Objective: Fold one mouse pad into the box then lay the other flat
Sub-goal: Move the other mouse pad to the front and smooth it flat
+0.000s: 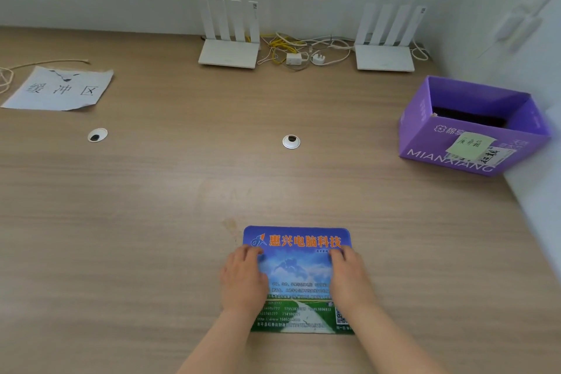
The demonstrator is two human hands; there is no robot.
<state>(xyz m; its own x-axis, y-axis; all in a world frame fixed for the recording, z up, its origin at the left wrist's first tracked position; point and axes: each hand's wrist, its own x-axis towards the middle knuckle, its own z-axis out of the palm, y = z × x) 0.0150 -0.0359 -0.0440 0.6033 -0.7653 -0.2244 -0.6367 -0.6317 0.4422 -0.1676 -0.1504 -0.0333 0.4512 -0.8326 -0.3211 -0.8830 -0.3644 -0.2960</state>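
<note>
A rectangular printed mouse pad [299,276], blue sky above and green field below with orange characters across its top, lies flat at the near edge of the pale wood-grain tabletop [151,206]. Both hands rest palm-down on it. The left hand [243,279] covers the pad's left edge, fingers together and extended, holding nothing. The right hand [349,279] presses the right side in the same way, fingers flat and close together, tips just under the orange lettering.

Well apart, at the far right against the wall, stands an open purple cardboard box [461,146] with white lettering and a pale green sticky note on its front; something dark lies inside (too shadowed to tell what it is).

Two round metal cable grommets [291,141] are set in the tabletop's middle. A creased white paper sheet [60,89] with handwritten characters lies at far left. Along the back wall sit two white four-antenna routers [229,53], with a tangle of white and yellow cables [291,48] between them.
</note>
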